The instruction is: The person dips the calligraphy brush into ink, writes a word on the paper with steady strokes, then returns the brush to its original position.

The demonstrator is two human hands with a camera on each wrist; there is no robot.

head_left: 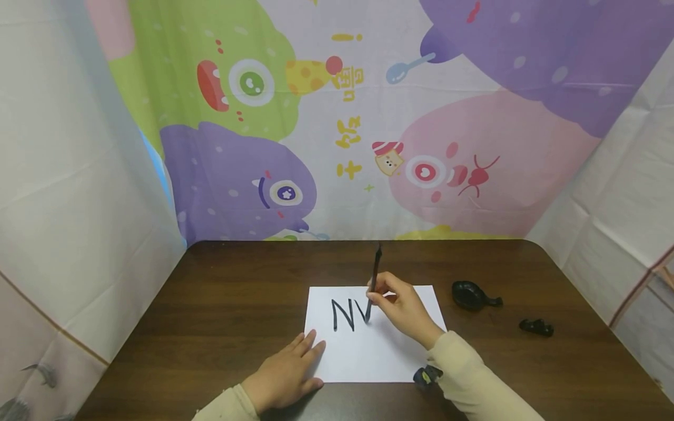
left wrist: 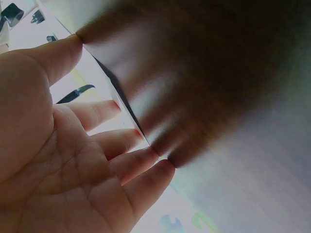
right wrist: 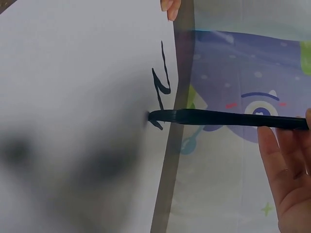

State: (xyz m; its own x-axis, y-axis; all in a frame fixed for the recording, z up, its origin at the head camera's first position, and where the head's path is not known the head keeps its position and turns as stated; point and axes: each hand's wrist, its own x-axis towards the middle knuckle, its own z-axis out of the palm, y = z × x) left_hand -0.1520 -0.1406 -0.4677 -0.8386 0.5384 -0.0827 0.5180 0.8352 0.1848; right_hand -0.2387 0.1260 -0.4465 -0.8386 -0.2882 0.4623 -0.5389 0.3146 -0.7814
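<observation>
A white sheet of paper [head_left: 368, 356] lies on the table, bearing a black painted "N" [head_left: 343, 316] and, to its right, a V-like stroke [head_left: 361, 310]. My right hand [head_left: 402, 307] pinches a dark writing brush [head_left: 375, 269] that stands nearly upright. In the right wrist view the tip of the brush [right wrist: 214, 118] meets the paper at the stroke. My left hand [head_left: 286, 371] rests at the sheet's lower left edge. Its fingers are extended, and in the left wrist view the fingertips [left wrist: 163, 165] touch the surface with nothing gripped.
To the right on the brown table [head_left: 237, 304] sits a small black dish with a handle [head_left: 470, 296]. Nearer me is a small black brush rest [head_left: 536, 327]. A cartoon-printed curtain [head_left: 342, 204] hangs behind the table's far edge, and pale sheeting flanks both sides.
</observation>
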